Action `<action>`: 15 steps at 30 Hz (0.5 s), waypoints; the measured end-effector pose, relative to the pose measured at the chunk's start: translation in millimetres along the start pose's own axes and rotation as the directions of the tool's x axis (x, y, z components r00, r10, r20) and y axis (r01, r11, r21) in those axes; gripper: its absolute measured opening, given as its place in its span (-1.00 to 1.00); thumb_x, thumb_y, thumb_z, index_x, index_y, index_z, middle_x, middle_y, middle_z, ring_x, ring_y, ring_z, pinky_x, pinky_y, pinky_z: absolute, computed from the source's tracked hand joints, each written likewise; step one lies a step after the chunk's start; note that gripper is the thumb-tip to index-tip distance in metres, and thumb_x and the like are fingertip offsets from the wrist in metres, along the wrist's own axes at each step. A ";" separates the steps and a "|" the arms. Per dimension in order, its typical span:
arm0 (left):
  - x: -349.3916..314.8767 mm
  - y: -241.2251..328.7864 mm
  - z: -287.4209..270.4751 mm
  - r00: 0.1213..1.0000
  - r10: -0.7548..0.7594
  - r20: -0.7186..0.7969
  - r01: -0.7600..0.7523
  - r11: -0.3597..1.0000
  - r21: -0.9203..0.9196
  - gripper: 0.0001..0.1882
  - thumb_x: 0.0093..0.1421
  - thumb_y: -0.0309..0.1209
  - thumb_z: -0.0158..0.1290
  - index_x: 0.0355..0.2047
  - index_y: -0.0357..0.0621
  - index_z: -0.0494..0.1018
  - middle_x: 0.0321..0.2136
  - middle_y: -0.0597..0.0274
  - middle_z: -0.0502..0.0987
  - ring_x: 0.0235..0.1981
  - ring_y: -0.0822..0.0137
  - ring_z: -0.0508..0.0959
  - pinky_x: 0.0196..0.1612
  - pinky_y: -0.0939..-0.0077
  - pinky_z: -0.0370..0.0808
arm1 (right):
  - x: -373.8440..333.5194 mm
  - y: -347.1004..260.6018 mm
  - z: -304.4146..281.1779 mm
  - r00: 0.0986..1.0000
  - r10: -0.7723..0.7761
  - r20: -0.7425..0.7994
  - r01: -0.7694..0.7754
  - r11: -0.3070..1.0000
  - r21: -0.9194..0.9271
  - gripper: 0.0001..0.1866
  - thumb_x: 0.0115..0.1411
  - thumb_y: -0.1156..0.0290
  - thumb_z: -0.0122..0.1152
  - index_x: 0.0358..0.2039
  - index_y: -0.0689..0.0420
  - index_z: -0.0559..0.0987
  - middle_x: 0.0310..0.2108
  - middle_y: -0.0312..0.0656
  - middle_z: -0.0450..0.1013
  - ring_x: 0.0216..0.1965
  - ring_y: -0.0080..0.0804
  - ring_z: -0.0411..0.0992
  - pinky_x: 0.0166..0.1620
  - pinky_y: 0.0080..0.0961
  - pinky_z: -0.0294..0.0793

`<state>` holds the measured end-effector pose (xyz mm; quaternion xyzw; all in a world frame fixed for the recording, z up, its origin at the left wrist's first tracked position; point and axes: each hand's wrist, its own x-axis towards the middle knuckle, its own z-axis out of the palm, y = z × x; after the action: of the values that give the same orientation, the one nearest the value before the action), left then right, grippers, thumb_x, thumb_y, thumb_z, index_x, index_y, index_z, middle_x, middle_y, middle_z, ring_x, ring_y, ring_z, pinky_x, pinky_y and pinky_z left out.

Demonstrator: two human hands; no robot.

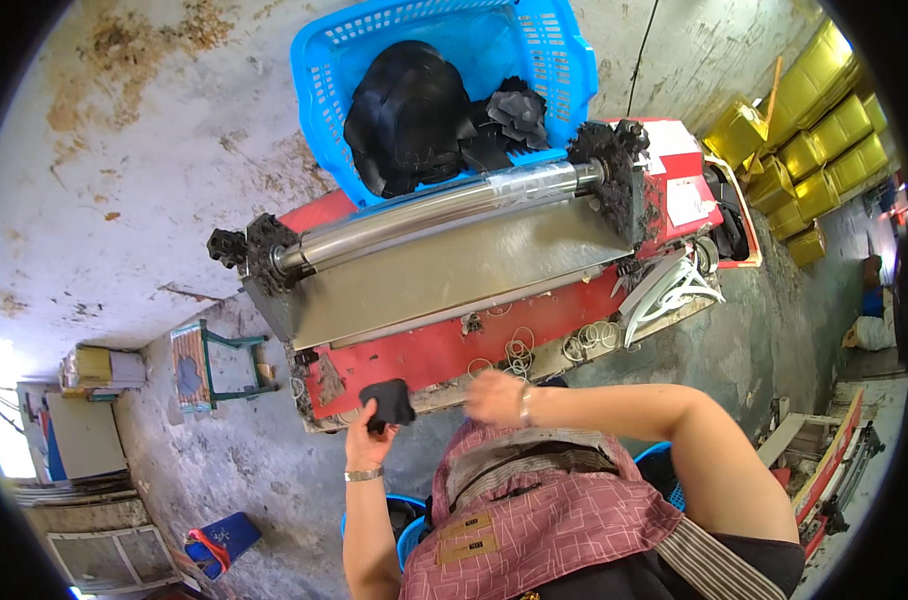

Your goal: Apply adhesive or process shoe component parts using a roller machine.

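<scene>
My left hand (pixel 365 442) is closed around a small stack of black cut pieces (pixel 387 402), held upright in front of the table's near edge. To its right, my right hand (pixel 494 399) is smeared by motion, and its fingers cannot be made out. Beyond both hands stands a roller machine (pixel 444 215) with a shiny metal roller and a flat metal feed plate (pixel 454 268). Behind the roller, a blue plastic basket (pixel 319 125) holds black sheet pieces (pixel 409 115), with a greyer crumpled heap (pixel 517 118) beside them.
Loose pale rings (pixel 517 352) lie along the red table's (pixel 404 368) front edge. White curved strips (pixel 671 295) hang at its right. A green-framed stool (pixel 224 365) and a blue bin (pixel 224 545) stand left. Gold boxes (pixel 814 165) are stacked far right. Blue baskets (pixel 409 540) sit beside my lap.
</scene>
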<state>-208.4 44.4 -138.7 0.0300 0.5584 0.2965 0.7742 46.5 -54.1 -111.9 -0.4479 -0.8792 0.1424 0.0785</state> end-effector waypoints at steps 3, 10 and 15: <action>-20.4 -1.8 16.6 0.966 -0.001 0.258 -0.049 0.981 0.188 -0.74 0.04 -0.41 0.06 -0.23 -0.14 0.36 -0.31 0.27 0.46 -0.32 0.31 0.48 -0.29 0.38 0.45 | -65.5 44.3 25.0 0.894 0.446 -0.038 -0.446 0.881 -0.157 -0.89 -0.09 0.39 0.03 -0.49 0.06 0.46 -0.50 -0.25 0.42 -0.41 -0.33 0.41 -0.36 -0.42 0.39; 42.9 -79.4 46.8 0.939 0.020 0.343 -0.082 0.982 0.167 -0.77 0.07 -0.42 0.03 -0.24 -0.17 0.34 -0.25 0.21 0.44 -0.27 0.34 0.46 -0.25 0.35 0.44 | 29.3 32.8 -138.2 0.699 0.218 -0.681 -0.324 0.946 -0.030 -0.64 0.04 0.27 0.06 -0.18 0.18 0.39 -0.25 -0.14 0.38 -0.16 -0.23 0.31 -0.14 -0.31 0.30; 16.5 -97.7 82.6 0.618 0.646 0.448 -0.428 -0.201 0.881 -0.52 0.04 -0.37 0.03 -0.05 -0.27 0.19 -0.12 -0.06 0.32 -0.11 -0.02 0.33 -0.02 0.12 0.23 | 102.1 152.0 -143.2 0.489 0.330 -0.808 -0.589 0.808 -0.027 -0.62 0.12 0.09 -0.10 -0.32 0.17 0.46 -0.37 -0.09 0.43 -0.24 -0.16 0.36 -0.18 -0.33 0.31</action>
<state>-90.7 -4.3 -158.6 0.7329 0.5937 0.1595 0.2913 140.9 139.3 -24.0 -0.6908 -0.6137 -0.1825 0.3359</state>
